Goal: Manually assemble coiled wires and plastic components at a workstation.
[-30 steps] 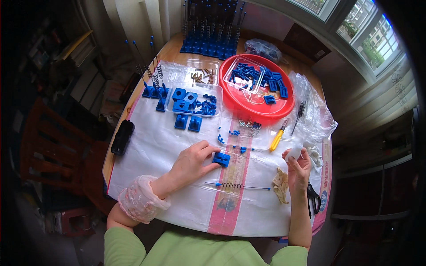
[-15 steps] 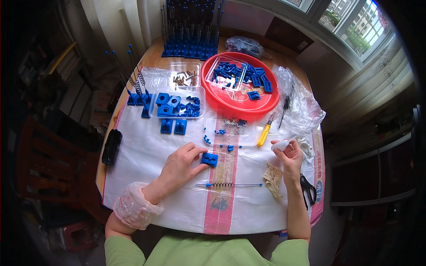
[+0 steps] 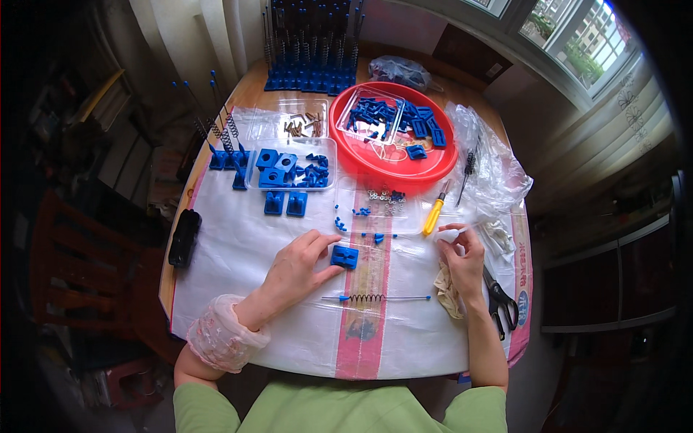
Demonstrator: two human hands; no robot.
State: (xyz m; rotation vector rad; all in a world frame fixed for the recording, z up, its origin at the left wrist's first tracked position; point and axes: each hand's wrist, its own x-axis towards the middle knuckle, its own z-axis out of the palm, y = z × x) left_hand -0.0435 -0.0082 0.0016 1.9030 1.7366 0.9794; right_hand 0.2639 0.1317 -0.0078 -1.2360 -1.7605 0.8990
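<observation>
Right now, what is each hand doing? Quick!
Left hand: shut lightly on the small blue block, fingers pinching it against the table.
Right hand: fingers curled near something small and white; cannot tell if it holds it.

- You are looking at a red round tray (image 3: 440,162) sitting at the table's far side, carrying blue plastic parts and a clear insert.
- A clear box (image 3: 254,172) of blue blocks is lying to its left, with two loose blue blocks (image 3: 285,203) just in front.
- A yellow-handled screwdriver (image 3: 433,215) is resting below the tray.
- Black scissors (image 3: 498,299) are lying near the right edge.
- A black oblong object (image 3: 184,237) is sitting at the left edge.
- A rack of upright rods (image 3: 310,54) is standing at the back.
</observation>
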